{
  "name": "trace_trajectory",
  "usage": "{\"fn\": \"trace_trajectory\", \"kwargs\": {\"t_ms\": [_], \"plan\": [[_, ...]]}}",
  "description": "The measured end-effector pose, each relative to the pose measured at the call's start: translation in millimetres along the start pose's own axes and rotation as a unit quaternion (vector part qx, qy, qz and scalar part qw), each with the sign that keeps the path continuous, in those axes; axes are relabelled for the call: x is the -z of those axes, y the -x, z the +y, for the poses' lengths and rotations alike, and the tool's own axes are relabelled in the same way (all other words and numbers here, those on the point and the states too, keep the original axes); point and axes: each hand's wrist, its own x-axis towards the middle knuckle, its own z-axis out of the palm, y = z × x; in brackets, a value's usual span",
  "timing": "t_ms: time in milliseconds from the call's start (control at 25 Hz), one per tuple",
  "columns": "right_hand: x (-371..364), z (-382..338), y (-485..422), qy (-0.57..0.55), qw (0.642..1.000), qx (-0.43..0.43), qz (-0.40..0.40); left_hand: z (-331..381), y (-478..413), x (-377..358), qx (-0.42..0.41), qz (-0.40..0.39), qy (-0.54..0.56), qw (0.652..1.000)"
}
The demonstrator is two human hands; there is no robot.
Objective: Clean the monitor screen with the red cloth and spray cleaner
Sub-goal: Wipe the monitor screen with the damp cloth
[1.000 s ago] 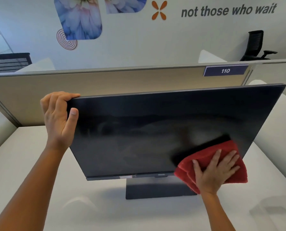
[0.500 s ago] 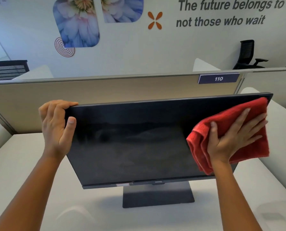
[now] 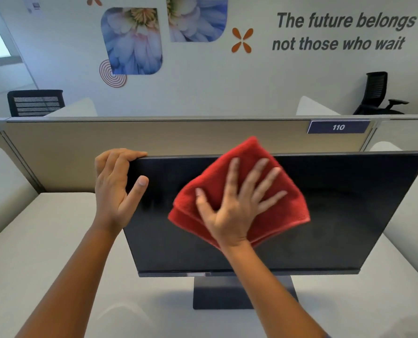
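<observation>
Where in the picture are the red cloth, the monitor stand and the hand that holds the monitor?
red cloth (image 3: 286,211), head view, on its lower right fold.
monitor stand (image 3: 217,293), head view, on its front face.
left hand (image 3: 113,189), head view, on its back.

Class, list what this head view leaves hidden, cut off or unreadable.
1. Screen area beneath the red cloth and right hand: covered.
2. Wall slogan: first line cut off by the right edge.
3. Sticker on the monitor bezel: too small to read.
4. Spray cleaner: nowhere in view.
</observation>
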Motion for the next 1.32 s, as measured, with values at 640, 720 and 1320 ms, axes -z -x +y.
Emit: {"fn": "trace_trajectory", "kwargs": {"t_ms": [640, 720, 1320], "plan": [[-52, 3, 156, 0.12, 0.821, 0.518, -0.207, 3, -1, 8, 0.013, -0.03, 0.018, 0.999], [-39, 18, 140, 0.088, 0.881, 0.431, -0.172, 3, -2, 7, 0.006, -0.03, 0.018, 0.999], [53, 221, -11, 0.027, 0.963, -0.241, 0.119, 3, -1, 2, -0.003, -0.016, 0.0, 1.0]]}}
